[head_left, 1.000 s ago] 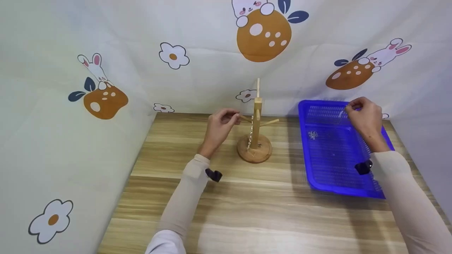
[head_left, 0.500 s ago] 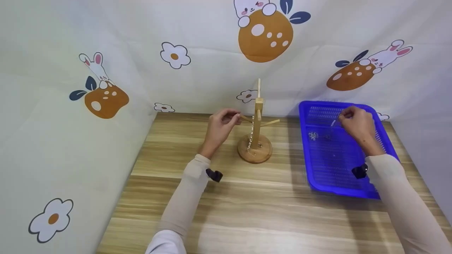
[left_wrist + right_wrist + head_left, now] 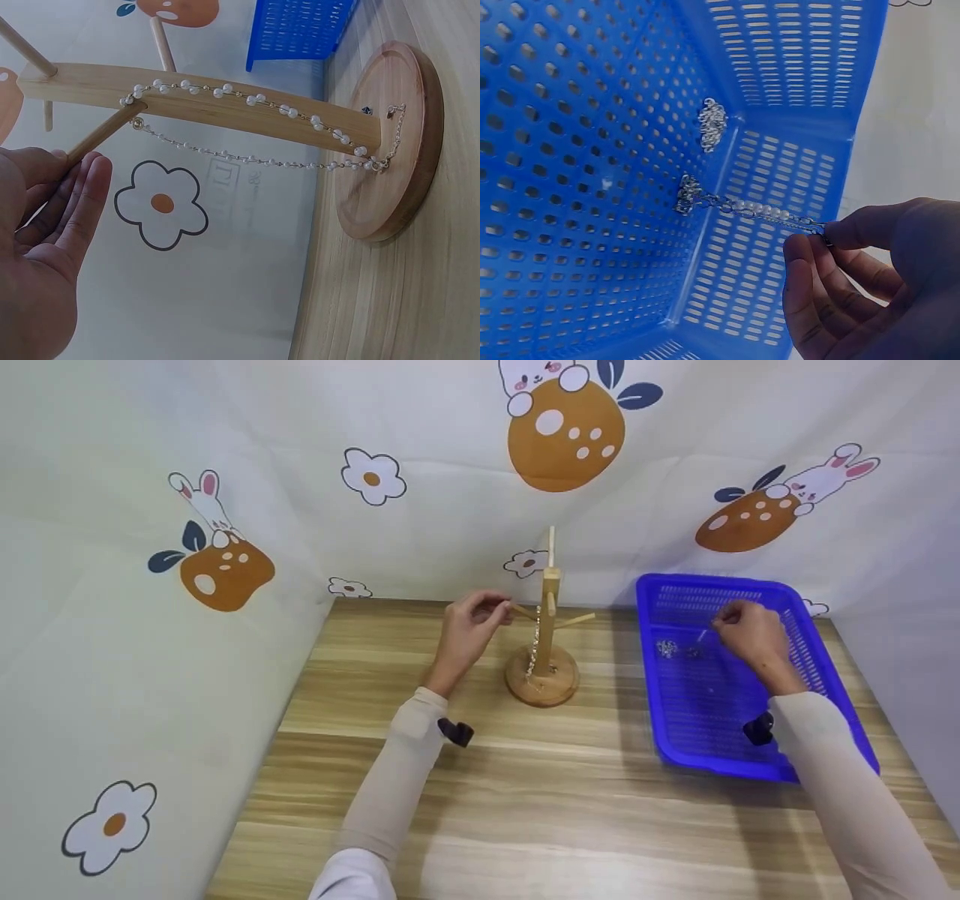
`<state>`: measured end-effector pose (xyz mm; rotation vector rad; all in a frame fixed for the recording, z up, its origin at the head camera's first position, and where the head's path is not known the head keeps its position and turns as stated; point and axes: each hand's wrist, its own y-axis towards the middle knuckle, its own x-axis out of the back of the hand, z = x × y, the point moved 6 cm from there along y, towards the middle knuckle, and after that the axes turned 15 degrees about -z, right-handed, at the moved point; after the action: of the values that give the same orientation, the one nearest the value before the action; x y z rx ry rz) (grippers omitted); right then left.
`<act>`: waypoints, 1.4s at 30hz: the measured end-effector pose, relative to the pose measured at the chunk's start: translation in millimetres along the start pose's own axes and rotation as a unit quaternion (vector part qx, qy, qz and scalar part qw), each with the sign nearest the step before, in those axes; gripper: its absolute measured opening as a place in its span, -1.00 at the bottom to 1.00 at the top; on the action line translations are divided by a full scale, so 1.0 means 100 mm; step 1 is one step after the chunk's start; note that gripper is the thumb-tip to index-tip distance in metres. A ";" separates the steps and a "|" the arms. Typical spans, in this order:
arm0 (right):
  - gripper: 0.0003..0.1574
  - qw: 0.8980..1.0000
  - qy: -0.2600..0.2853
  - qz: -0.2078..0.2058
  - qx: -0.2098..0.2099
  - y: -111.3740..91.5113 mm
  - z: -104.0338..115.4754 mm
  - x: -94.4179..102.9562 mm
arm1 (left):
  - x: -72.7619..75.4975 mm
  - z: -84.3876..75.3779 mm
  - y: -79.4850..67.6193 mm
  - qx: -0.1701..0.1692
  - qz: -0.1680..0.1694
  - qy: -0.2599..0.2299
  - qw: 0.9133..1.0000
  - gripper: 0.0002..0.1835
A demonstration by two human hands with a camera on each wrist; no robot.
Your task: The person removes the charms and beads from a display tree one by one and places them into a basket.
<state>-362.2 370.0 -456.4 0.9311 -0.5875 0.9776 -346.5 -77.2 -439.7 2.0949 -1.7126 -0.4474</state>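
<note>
A wooden jewelry stand (image 3: pixel 550 622) with a round base and several pegs stands upright on the table. My left hand (image 3: pixel 466 634) pinches the end of one peg (image 3: pixel 105 136) between thumb and fingers. From that same peg hangs a pearl necklace (image 3: pixel 291 111), its lower end lying on the base. Over the blue basket (image 3: pixel 660 735), my right hand (image 3: pixel 754 639) pinches the top of a silver chain with pearls (image 3: pixel 761 210). The chain's lower part lies bunched on the basket floor. Beside it in the basket lies another silver chain (image 3: pixel 712 124), piled in a small heap.
The basket stands on the right of the wood-grain table (image 3: pixel 525 802), close to the back curtain (image 3: pixel 442 532). That patterned curtain closes off the back and both sides. A gap of tabletop separates stand and basket.
My right hand has moved left and lower over the basket, and the chain's lower part has come down onto the basket floor. My left hand stays at the peg.
</note>
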 end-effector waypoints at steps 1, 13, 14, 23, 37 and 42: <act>-0.75 1.000 0.000 0.003 0.000 -0.01 -0.01 -0.01 | 0.00 0.00 0.00 0.000 0.000 0.000 1.000 -0.83; -0.74 0.999 -0.012 0.032 0.019 -0.09 -0.05 -0.13 | 0.01 -0.01 -0.01 0.000 -0.001 0.003 1.000 -0.85; -0.74 0.999 -0.013 0.037 0.021 -0.09 -0.06 -0.14 | 0.00 -0.01 -0.01 0.000 0.000 0.004 1.000 -0.85; -0.70 0.998 -0.012 0.057 0.027 -0.10 -0.06 -0.17 | 0.00 -0.01 0.00 -0.009 0.000 0.002 1.000 -0.83; -0.77 0.997 0.045 0.026 0.055 -0.04 0.36 -0.04 | -0.01 -0.02 0.01 -0.008 0.003 0.003 1.000 -0.83; -0.83 0.992 0.106 0.009 0.072 -0.04 0.73 0.02 | 0.00 -0.02 0.00 -0.004 0.001 0.003 1.000 -0.85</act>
<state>-358.5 306.3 -419.9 0.9350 -0.3500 1.1295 -345.4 -77.2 -437.6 2.0870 -1.7048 -0.4459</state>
